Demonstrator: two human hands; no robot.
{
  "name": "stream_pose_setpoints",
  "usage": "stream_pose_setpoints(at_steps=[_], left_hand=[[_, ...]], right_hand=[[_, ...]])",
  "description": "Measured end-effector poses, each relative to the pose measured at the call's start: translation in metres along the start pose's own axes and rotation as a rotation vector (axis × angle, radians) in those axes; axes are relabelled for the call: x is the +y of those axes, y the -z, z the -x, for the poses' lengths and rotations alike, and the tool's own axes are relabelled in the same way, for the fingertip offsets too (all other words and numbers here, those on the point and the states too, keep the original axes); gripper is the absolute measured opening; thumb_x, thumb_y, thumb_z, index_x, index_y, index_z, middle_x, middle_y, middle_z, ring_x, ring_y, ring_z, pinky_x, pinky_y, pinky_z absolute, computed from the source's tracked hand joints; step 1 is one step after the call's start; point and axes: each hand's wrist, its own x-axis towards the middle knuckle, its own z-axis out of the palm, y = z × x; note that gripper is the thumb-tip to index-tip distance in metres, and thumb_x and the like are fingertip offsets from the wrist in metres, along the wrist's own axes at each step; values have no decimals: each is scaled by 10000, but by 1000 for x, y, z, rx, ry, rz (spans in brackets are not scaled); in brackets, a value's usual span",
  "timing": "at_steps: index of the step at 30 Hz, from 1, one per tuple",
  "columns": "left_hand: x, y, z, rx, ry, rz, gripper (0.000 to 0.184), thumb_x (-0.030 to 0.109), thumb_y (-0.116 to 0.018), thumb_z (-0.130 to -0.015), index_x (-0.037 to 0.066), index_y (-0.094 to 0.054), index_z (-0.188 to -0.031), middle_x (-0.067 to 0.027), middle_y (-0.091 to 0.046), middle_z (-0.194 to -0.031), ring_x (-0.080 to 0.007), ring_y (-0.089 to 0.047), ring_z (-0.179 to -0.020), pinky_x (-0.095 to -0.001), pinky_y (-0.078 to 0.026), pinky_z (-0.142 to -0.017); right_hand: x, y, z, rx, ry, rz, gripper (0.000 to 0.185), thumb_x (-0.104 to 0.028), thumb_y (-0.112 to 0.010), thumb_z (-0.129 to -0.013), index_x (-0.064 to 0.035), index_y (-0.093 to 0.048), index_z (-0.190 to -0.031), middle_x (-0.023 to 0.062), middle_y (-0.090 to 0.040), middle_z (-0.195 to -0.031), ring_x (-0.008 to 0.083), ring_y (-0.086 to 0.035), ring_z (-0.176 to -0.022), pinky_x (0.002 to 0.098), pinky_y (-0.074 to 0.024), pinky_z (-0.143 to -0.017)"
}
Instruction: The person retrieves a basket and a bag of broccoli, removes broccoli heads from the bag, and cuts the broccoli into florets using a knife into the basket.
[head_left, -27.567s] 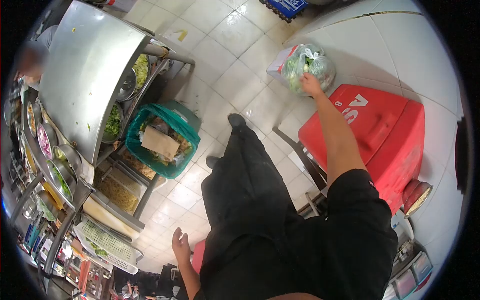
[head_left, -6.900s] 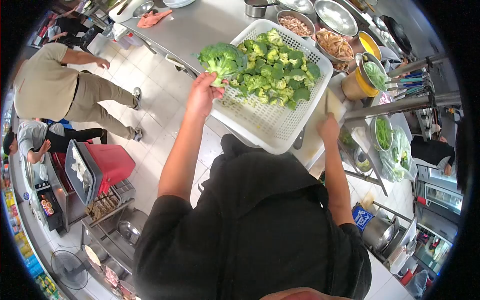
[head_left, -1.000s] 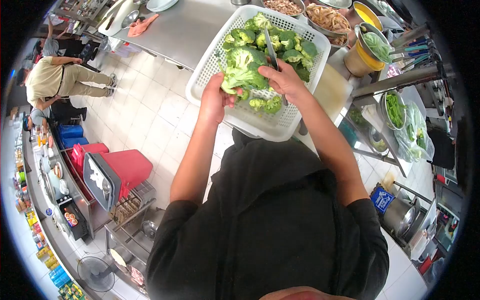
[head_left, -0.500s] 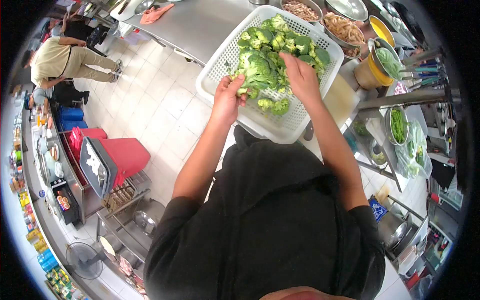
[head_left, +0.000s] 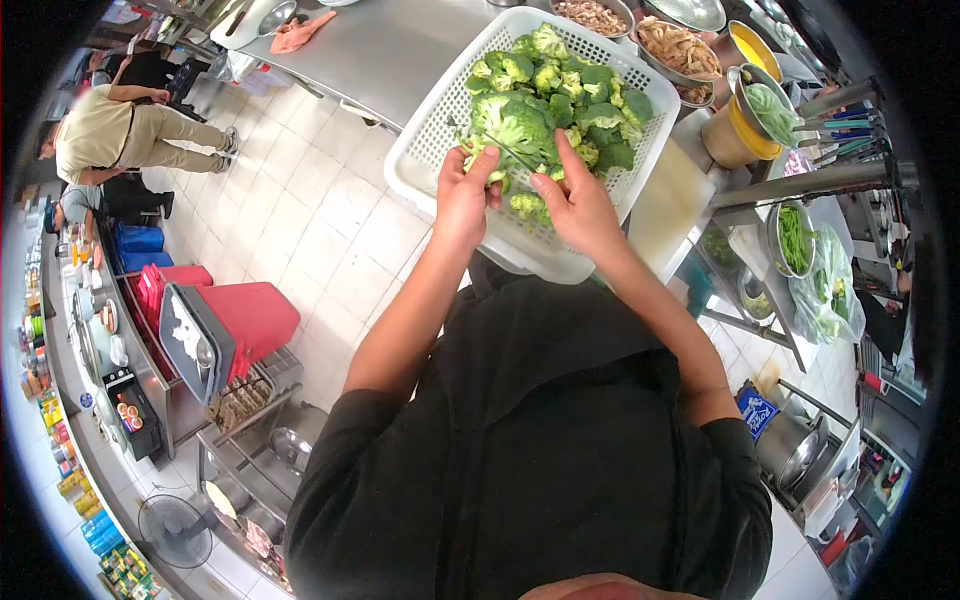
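A white perforated basket (head_left: pixel 415 150) holds many cut broccoli florets (head_left: pixel 600 115) on the metal counter. Over its near part, my left hand (head_left: pixel 466 195) is closed on the stem of a large broccoli head (head_left: pixel 515 122). My right hand (head_left: pixel 580 200) is closed around a knife, whose thin blade (head_left: pixel 512 152) lies against the broccoli between the two hands. Most of the knife's handle is hidden by my fingers. Below the broccoli head, a loose floret (head_left: pixel 530 207) rests near the basket's front side.
Right of the basket lies a cutting board (head_left: pixel 668 205). Bowls of sliced meat (head_left: pixel 680 50) stand behind it, near a yellow container (head_left: pixel 735 140). An orange cloth (head_left: pixel 300 33) is on the counter at the left. Another person (head_left: pixel 110 130) stands across the aisle, past a red bin (head_left: pixel 255 320).
My right hand has turned, and the knife blade now points left into the broccoli head. The view has shifted slightly. The broccoli head stays in my left hand.
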Motion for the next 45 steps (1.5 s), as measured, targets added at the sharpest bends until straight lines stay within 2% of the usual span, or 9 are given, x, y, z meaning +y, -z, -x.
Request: stream_pose_setpoints(at_steps=[12, 15, 21, 24, 27, 30, 34, 37, 45], left_hand=[[3, -2, 10, -8, 24, 28, 217, 277, -623, -997, 102, -520, -1076, -55, -607, -858, -99, -487, -601, -241, -361, -493], [4, 0, 8, -27, 28, 13, 212, 267, -621, -999, 100, -520, -1080, -46, -601, -848, -87, -458, -560, -235, -333, -468], [4, -1, 7, -22, -14, -34, 201, 234, -628, -998, 89, -518, -1084, -38, -590, -836, -66, -396, -490, -228, -286, -433], [2, -4, 6, 0, -55, -41, 208, 230, -633, -996, 79, -522, -1086, -40, -583, -830, -65, -392, -488, -231, -281, -428], [-1, 4, 2, 49, -60, 13, 187, 233, -638, -995, 96, -530, -1063, -14, -566, -777, -62, -400, -485, -236, -296, -414], [5, 14, 0, 66, 12, 122, 177, 273, -604, -1013, 109, -546, -1048, -15, -564, -753, -67, -394, -483, -236, -296, -408], [17, 26, 1, -24, 129, 294, 259, 348, -521, -1034, 111, -551, -1135, -75, -585, -814, -93, -384, -515, -239, -285, -431], [22, 21, 4, -93, 220, 464, 317, 407, -474, -1041, 118, -553, -1144, -76, -569, -824, -101, -394, -526, -224, -283, -414], [34, 1, 19, -218, 437, 724, 408, 487, -473, -1024, 127, -544, -1203, -40, -517, -764, -88, -381, -512, -209, -248, -390]], right_hand=[[-3, 0, 5, 51, 50, -13, 702, -314, -650, -948, -14, -358, -1512, 190, -679, -719, 333, -681, -646, 415, -507, -631], [-2, -5, 0, 44, -16, -22, 704, -319, -658, -938, -12, -371, -1502, 199, -694, -757, 350, -696, -702, 430, -522, -681], [6, -25, -27, 151, 0, -52, 710, -337, -676, -916, 18, -399, -1465, 264, -708, -1009, 403, -704, -887, 444, -531, -787], [27, -38, -41, 212, 184, -56, 684, -319, -646, -981, -27, -348, -1522, 99, -691, -855, 164, -633, -679, 294, -509, -632], [-5, -6, -18, -75, -254, -593, 680, -346, -618, -1003, -32, -334, -1534, 14, -567, -724, 86, -493, -550, 235, -384, -475], [-3, 20, -7, -114, -435, -677, 729, -374, -626, -993, 10, -326, -1534, 8, -531, -708, 72, -462, -599, 237, -388, -525], [20, 6, -1, -11, -223, -433, 735, -375, -636, -987, 18, -329, -1528, 55, -610, -736, 134, -532, -576, 293, -444, -563], [27, -12, 4, 15, 64, -281, 730, -345, -651, -975, 11, -328, -1525, 102, -654, -757, 178, -577, -587, 314, -479, -603], [-4, -13, 1, 100, 259, -160, 739, -222, -666, -946, 19, -283, -1531, 154, -623, -652, 233, -591, -535, 362, -447, -538]])
